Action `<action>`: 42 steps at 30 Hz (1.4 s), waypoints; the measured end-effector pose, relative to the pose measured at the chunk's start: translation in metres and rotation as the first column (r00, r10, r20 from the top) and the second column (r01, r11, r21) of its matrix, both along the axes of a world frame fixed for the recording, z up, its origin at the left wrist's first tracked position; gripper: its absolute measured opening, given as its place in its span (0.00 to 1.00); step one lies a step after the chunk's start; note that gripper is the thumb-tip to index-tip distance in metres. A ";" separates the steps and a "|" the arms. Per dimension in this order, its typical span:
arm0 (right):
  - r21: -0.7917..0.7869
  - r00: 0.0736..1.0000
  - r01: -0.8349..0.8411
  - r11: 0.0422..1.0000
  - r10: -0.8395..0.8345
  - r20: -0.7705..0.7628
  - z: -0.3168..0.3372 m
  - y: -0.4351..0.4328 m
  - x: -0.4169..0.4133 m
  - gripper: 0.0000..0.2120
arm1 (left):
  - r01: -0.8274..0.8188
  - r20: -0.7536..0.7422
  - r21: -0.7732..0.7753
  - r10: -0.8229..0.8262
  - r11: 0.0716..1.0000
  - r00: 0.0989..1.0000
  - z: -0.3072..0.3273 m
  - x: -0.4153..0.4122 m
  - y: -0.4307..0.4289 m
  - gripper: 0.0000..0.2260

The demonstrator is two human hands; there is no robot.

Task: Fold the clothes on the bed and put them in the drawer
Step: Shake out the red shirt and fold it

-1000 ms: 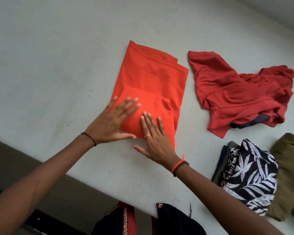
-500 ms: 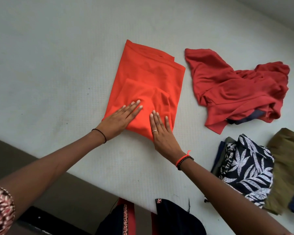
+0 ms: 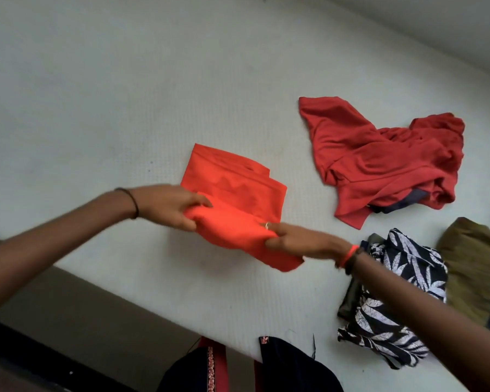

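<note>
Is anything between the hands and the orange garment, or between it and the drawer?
Nothing visible: the left hand and right hand both grip the orange garment directly at its near edge. The drawer is not in view, so that path cannot be judged.

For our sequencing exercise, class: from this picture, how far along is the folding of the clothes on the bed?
Done, apparently: the leaf-print garment and olive garment lie roughly folded on the bed. In hand: left hand and right hand both grip the half-folded orange garment. Left: the crumpled red shirt, then the drawer, which is not in view.
</note>
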State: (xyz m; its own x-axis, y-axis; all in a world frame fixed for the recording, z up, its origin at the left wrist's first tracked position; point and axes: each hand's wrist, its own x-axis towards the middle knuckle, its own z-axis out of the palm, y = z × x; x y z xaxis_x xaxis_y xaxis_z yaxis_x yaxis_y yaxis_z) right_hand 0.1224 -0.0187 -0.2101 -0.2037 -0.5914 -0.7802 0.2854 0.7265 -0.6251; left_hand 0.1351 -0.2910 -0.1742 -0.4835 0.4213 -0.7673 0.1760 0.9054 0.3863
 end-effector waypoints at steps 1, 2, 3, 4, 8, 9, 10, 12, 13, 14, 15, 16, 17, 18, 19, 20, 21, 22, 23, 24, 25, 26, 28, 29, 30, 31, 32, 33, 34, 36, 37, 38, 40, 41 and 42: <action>-0.003 0.999 0.041 0.999 -0.041 0.009 -0.003 0.003 -0.015 0.15 | -0.061 0.007 0.042 0.061 0.997 0.998 -0.002 -0.014 -0.005 0.24; -0.016 0.995 0.094 0.995 -0.093 0.019 -0.007 0.006 -0.030 0.16 | -0.129 0.001 0.088 0.130 0.988 0.992 -0.006 -0.028 -0.009 0.21; -0.021 0.989 0.145 0.989 -0.144 0.035 -0.011 0.007 -0.044 0.13 | -0.194 -0.012 0.132 0.198 0.972 0.980 -0.012 -0.041 -0.014 0.19; -0.020 0.982 0.184 0.983 -0.183 0.051 -0.016 0.008 -0.058 0.10 | -0.245 -0.022 0.172 0.253 0.954 0.967 -0.019 -0.053 -0.016 0.18; 0.018 0.976 0.218 0.976 -0.218 -0.003 -0.035 0.007 -0.109 0.16 | -0.339 -0.032 0.176 0.350 0.924 0.936 -0.043 -0.094 -0.020 0.17; 0.036 0.981 0.193 0.981 -0.192 -0.034 -0.040 0.006 -0.118 0.16 | -0.364 -0.036 0.165 0.374 0.917 0.927 -0.052 -0.100 -0.021 0.17; 0.054 0.984 0.166 0.985 -0.163 -0.066 -0.046 0.005 -0.125 0.16 | -0.390 -0.050 0.159 0.402 0.907 0.914 -0.059 -0.106 -0.023 0.16; 0.107 0.983 0.123 0.987 -0.106 -0.146 -0.057 0.003 -0.134 0.16 | -0.413 -0.104 0.129 0.426 0.902 0.899 -0.075 -0.112 -0.025 0.16; 0.137 0.980 0.097 0.986 -0.071 -0.184 -0.060 0.002 -0.137 0.17 | -0.422 -0.129 0.109 0.434 0.900 0.892 -0.083 -0.112 -0.027 0.16; 0.168 0.977 0.076 0.983 -0.039 -0.209 -0.061 0.001 -0.140 0.17 | -0.440 -0.154 0.097 0.450 0.893 0.879 -0.091 -0.111 -0.028 0.16; 0.204 0.973 0.057 0.977 -0.009 -0.230 -0.061 0.000 -0.142 0.17 | -0.475 -0.196 0.101 0.486 0.874 0.852 -0.098 -0.107 -0.029 0.17; 0.232 0.966 0.041 0.972 0.021 -0.256 -0.061 -0.001 -0.142 0.17 | -0.522 -0.264 0.137 0.539 0.842 0.800 -0.103 -0.101 -0.028 0.17; 0.260 0.950 0.025 0.965 0.058 -0.308 -0.061 -0.003 -0.141 0.16 | -0.577 -0.356 0.215 0.614 0.788 0.705 -0.106 -0.093 -0.025 0.17; 0.284 0.911 0.025 0.959 0.095 -0.401 -0.062 -0.005 -0.139 0.15 | -0.631 -0.438 0.340 0.712 0.697 0.550 -0.108 -0.082 -0.019 0.15; 0.286 0.840 0.050 0.957 0.114 -0.530 -0.064 -0.007 -0.138 0.15 | -0.668 -0.466 0.490 0.816 0.560 0.342 -0.108 -0.068 -0.009 0.13; 0.243 0.752 0.097 0.965 0.089 -0.653 -0.066 -0.009 -0.135 0.16 | -0.679 -0.426 0.628 0.898 0.379 0.107 -0.107 -0.052 0.003 0.11; 0.162 0.691 0.141 0.977 0.020 -0.723 -0.066 -0.013 -0.131 0.17 | -0.664 -0.333 0.728 0.934 0.170 -0.127 -0.106 -0.034 0.017 0.08; 0.086 0.690 0.173 0.981 -0.058 -0.721 -0.067 -0.019 -0.129 0.19 | -0.626 -0.220 0.779 0.915 -0.046 -0.340 -0.105 -0.016 0.032 0.05; 0.032 0.742 0.191 0.981 -0.122 -0.659 -0.067 -0.025 -0.128 0.20 | -0.585 -0.107 0.771 0.855 -0.250 -0.507 -0.104 0.002 0.046 0.03; -0.005 0.808 0.188 0.982 -0.158 -0.567 -0.066 -0.031 -0.127 0.23 | -0.558 -0.022 0.705 0.772 -0.439 -0.635 -0.102 0.018 0.061 0.06; -0.019 0.862 0.171 0.985 -0.158 -0.482 -0.066 -0.038 -0.126 0.26 | -0.546 0.026 0.605 0.700 -0.580 -0.714 -0.104 0.033 0.076 0.13; -0.016 0.891 0.131 0.991 -0.124 -0.436 -0.066 -0.042 -0.125 0.29 | -0.544 0.075 0.499 0.659 -0.675 -0.748 -0.106 0.046 0.091 0.18; 0.019 0.900 0.047 0.999 -0.034 -0.434 -0.069 -0.047 -0.124 0.33 | -0.554 0.267 0.272 0.615 -0.787 -0.742 -0.106 0.063 0.118 0.18; 0.035 0.897 0.033 0.999 -0.015 -0.441 -0.070 -0.047 -0.123 0.33 | -0.575 0.392 0.197 0.601 -0.794 -0.696 -0.106 0.066 0.129 0.15; 0.042 0.900 0.041 0.998 -0.018 -0.435 -0.071 -0.047 -0.122 0.33 | -0.604 0.491 0.173 0.600 -0.778 -0.632 -0.103 0.064 0.136 0.10; 0.047 0.906 0.059 0.997 -0.033 -0.422 -0.071 -0.045 -0.122 0.33 | -0.615 0.558 0.187 0.598 -0.766 -0.575 -0.103 0.058 0.141 0.08; 0.042 0.912 0.081 0.996 -0.057 -0.407 -0.071 -0.044 -0.120 0.32 | -0.582 0.603 0.206 0.570 -0.787 -0.558 -0.104 0.052 0.142 0.09; 0.033 0.916 0.109 0.994 -0.087 -0.391 -0.071 -0.043 -0.118 0.31 | -0.537 0.650 0.207 0.525 -0.818 -0.550 -0.103 0.044 0.140 0.11; 0.018 0.918 0.141 0.990 -0.124 -0.376 -0.072 -0.040 -0.115 0.30 | -0.506 0.684 0.191 0.484 -0.841 -0.546 -0.104 0.038 0.139 0.12; -0.013 0.912 0.225 0.974 -0.215 -0.349 -0.074 -0.037 -0.108 0.28 | -0.506 0.716 0.192 0.473 -0.841 -0.514 -0.106 0.031 0.132 0.15; -0.026 0.905 0.270 0.963 -0.263 -0.334 -0.074 -0.037 -0.104 0.27 | -0.515 0.724 0.205 0.483 -0.833 -0.493 -0.107 0.029 0.129 0.19; -0.036 0.898 0.314 0.949 -0.309 -0.312 -0.075 -0.037 -0.100 0.27 | -0.526 0.729 0.219 0.496 -0.822 -0.472 -0.106 0.027 0.127 0.22; -0.046 0.884 0.394 0.918 -0.392 -0.255 -0.080 -0.032 -0.089 0.26 | -0.541 0.756 0.214 0.489 -0.813 -0.435 -0.099 0.023 0.127 0.19; -0.045 0.874 0.432 0.901 -0.431 -0.226 -0.083 -0.029 -0.082 0.26 | -0.547 0.776 0.201 0.473 -0.813 -0.417 -0.096 0.022 0.126 0.15; -0.054 0.861 0.470 0.881 -0.472 -0.192 -0.085 -0.027 -0.075 0.26 | -0.554 0.791 0.187 0.458 -0.811 -0.405 -0.093 0.021 0.124 0.12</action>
State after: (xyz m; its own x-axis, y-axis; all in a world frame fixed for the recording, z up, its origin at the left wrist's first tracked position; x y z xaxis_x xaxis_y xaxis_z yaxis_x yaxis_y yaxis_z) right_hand 0.0476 -0.0457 -0.2947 -0.6054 -0.3909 -0.6934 0.4657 0.5325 -0.7068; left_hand 0.1561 -0.1666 -0.2668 -0.5957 -0.2853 -0.7508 -0.2918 -0.7941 0.5332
